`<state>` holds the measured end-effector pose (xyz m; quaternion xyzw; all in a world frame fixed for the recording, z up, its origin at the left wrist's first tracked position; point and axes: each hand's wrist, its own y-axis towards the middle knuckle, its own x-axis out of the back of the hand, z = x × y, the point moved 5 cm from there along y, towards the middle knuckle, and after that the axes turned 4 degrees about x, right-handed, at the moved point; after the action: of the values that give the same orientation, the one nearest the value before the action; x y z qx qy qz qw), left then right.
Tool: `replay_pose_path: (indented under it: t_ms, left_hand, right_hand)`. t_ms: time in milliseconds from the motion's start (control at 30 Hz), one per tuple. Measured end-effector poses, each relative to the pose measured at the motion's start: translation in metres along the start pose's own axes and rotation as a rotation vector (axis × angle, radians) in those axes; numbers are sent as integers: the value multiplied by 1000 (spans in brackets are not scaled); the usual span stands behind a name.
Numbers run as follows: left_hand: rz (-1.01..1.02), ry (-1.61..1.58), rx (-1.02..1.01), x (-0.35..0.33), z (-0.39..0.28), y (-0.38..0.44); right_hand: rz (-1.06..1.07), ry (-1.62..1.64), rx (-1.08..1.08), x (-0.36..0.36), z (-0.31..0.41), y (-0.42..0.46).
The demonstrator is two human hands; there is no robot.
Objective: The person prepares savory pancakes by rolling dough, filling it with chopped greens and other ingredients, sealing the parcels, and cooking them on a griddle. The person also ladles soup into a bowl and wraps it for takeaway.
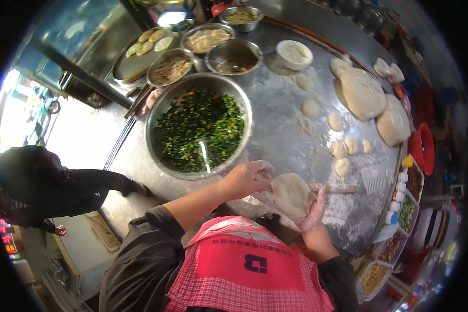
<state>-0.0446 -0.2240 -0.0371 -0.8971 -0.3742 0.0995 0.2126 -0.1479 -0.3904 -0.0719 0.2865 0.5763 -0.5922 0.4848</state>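
Observation:
A flat round of dough (292, 195) rests on my right hand (314, 212), which supports it from below at its right edge. At its left side is my left hand (253, 178), floury, with the fingers curled; whether they grip the dough's edge cannot be told. Behind the dough, a rolling pin (335, 188) lies on the floured metal worktop (280, 136). A large steel bowl (250, 117) of chopped greens stands to the left, with a metal spoon or spatula handle (205, 156) in it. Several dough balls (310, 109) lie on the worktop's right half.
Large dough masses (362, 93) sit at the back right, near a white bowl of flour (295, 54). Smaller filling bowls (169, 67) stand beyond the greens. A white scraper (373, 179) lies right of the pin, beside topping trays (407, 212). A person (62, 183) is at the left.

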Motion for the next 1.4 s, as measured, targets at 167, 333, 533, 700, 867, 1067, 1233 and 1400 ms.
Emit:
replay_pose_path:
  t_ms: [167, 333, 533, 700, 867, 1067, 1233, 1400]
  left_hand:
    - [-13, -658, -93, 74, 60, -31]
    - [170, -1401, -202, 128, 32, -95]
    - [-208, -1540, -347, 209, 105, -143]
    - [-164, -1351, -425, 248, 113, -170]
    - [-451, -1401, -401, 254, 156, -186]
    - [-195, -1480, -444, 237, 122, -206]
    - [-108, -1409, -484, 214, 136, -193]
    - [-110, -1391, -490, 199, 114, -171]
  right_hand:
    - [330, -69, -167, -79, -76, 49]
    - [348, -317, -267, -119, -142, 97]
    - [617, -2180, 398, -106, -170, 159]
    - [1093, -2669, 573, -127, -195, 197]
    - [406, -2286, 733, -135, -156, 251]
    - [123, -1847, 516, -99, -167, 317]
    - [199, -1495, 163, -78, -223, 299]
    - [-3, -1055, -90, -86, -197, 279]
